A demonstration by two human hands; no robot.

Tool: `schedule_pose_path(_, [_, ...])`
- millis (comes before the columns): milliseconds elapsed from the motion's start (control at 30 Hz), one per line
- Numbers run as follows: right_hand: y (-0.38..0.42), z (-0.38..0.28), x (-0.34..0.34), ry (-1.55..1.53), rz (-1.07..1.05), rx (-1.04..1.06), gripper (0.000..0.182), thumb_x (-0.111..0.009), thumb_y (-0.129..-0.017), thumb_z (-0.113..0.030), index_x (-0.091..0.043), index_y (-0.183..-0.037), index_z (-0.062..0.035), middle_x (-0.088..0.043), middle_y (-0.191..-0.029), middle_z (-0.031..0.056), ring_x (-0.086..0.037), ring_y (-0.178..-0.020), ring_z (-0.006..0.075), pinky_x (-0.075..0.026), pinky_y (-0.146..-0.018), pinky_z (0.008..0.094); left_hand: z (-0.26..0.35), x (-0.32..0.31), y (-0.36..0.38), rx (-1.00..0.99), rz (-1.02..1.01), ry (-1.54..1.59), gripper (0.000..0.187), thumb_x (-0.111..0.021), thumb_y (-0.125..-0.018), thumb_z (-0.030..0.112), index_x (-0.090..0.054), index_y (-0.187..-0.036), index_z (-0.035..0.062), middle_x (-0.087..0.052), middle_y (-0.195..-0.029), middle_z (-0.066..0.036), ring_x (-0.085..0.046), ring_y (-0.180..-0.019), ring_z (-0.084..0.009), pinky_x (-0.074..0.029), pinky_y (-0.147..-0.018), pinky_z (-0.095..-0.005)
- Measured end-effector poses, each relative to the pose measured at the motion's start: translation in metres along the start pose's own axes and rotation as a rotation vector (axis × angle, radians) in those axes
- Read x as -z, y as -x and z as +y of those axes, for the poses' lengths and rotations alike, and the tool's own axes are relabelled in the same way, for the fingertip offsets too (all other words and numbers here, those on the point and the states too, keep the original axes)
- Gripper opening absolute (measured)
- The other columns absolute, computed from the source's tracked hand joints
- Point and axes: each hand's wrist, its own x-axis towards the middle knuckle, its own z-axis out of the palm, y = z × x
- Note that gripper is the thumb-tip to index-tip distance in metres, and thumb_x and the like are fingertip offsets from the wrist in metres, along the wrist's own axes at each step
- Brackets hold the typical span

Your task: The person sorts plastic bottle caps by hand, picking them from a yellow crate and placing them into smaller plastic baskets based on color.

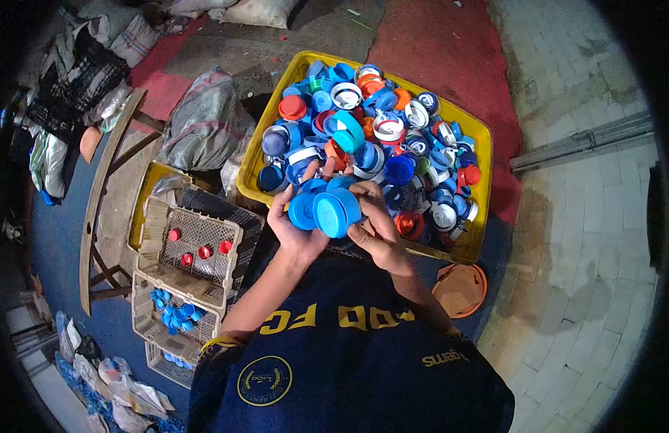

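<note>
My left hand (297, 234) is cupped around several blue plastic caps (303, 211), its fingers partly hidden behind them. On the other side, my right hand (378, 229) grips a round blue cap (336, 213) by its edge, pressed close against the caps in the left. Both hands are over the near edge of a yellow tub (484, 191), which is heaped with loose bottle caps, mostly blue, with white, red and orange ones among them. A turquoise cap (347, 131) lies on the heap just beyond my fingers.
To the left stand beige crates: one (233, 263) holds several red caps (204, 252), another (137, 292) blue caps (179, 316). A curved wooden frame (96, 209) and a grey sack (204, 119) are nearby. An orange basin (461, 290) sits right of me, by the tiled wall (601, 252).
</note>
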Motion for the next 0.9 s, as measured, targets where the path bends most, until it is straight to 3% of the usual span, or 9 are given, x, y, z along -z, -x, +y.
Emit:
schedule_pose_path(200, [-0.003,0.011,-0.021,-0.05,0.242,-0.001,0.057,-0.073,-0.093,-0.031,-0.048,-0.13,0.0046,-0.038,-0.127,0.0108,-0.039,-0.112,0.0217,-0.034,-0.102,0.0359,-0.004,0.0,0.003,-0.069,0.039,-0.017,0.068,-0.053,-0.091,0.042,-0.047,-0.148,0.005,-0.046,-0.155,-0.016,-0.045,-0.141,-0.0386,-0.031,-0.12,-0.0534])
schedule_pose_path(333, [-0.005,0.015,-0.034,-0.209,0.337,-0.007,0.057,-0.069,-0.096,-0.029,-0.041,-0.136,0.0011,-0.04,-0.127,0.0097,-0.04,-0.121,0.0195,-0.032,-0.107,0.0371,-0.002,0.0,0.008,-0.13,0.052,-0.075,0.075,-0.055,-0.09,0.043,-0.038,-0.152,0.0045,-0.041,-0.158,-0.018,-0.041,-0.144,-0.0374,-0.028,-0.121,-0.0528])
schedule_pose_path(433, [-0.007,0.022,-0.048,-0.612,0.445,0.014,0.053,-0.067,-0.096,-0.024,-0.041,-0.137,-0.0013,-0.043,-0.128,0.0104,-0.041,-0.126,0.0198,-0.031,-0.11,0.0381,-0.005,-0.003,0.012,-0.187,0.083,-0.14,0.076,-0.053,-0.09,0.043,-0.037,-0.152,0.0022,-0.041,-0.158,-0.019,-0.041,-0.144,-0.0368,-0.028,-0.122,-0.0516])
schedule_pose_path(600, [-0.013,0.001,-0.062,-0.672,0.557,0.011,0.057,-0.053,-0.098,-0.031,-0.04,-0.145,0.0001,-0.049,-0.144,0.0162,-0.046,-0.138,0.0271,-0.033,-0.117,0.0431,-0.012,-0.006,0.019,-0.246,0.084,-0.185,0.076,-0.052,-0.09,0.044,-0.038,-0.152,0.0016,-0.042,-0.157,-0.019,-0.043,-0.143,-0.0353,-0.03,-0.121,-0.0488])
schedule_pose_path(800, [-0.004,-0.001,-0.075,-0.785,0.529,0.007,0.054,-0.053,-0.098,-0.035,-0.049,-0.14,-0.0007,-0.053,-0.141,0.0149,-0.048,-0.136,0.0268,-0.034,-0.116,0.0429,-0.015,0.001,0.035,-0.293,0.022,-0.149,0.067,-0.054,-0.087,0.038,-0.049,-0.144,0.0033,-0.049,-0.152,-0.015,-0.05,-0.135,-0.0303,-0.039,-0.115,-0.0422])
schedule_pose_path(900, [0.007,-0.001,-0.087,-0.83,0.515,-0.066,0.049,-0.052,-0.1,-0.028,-0.048,-0.141,-0.002,-0.052,-0.137,0.0119,-0.049,-0.13,0.0246,-0.036,-0.112,0.041,-0.014,0.005,0.053,-0.327,0.065,-0.198,0.069,-0.055,-0.085,0.038,-0.047,-0.144,0.0035,-0.049,-0.153,-0.015,-0.05,-0.136,-0.03,-0.038,-0.116,-0.0425])
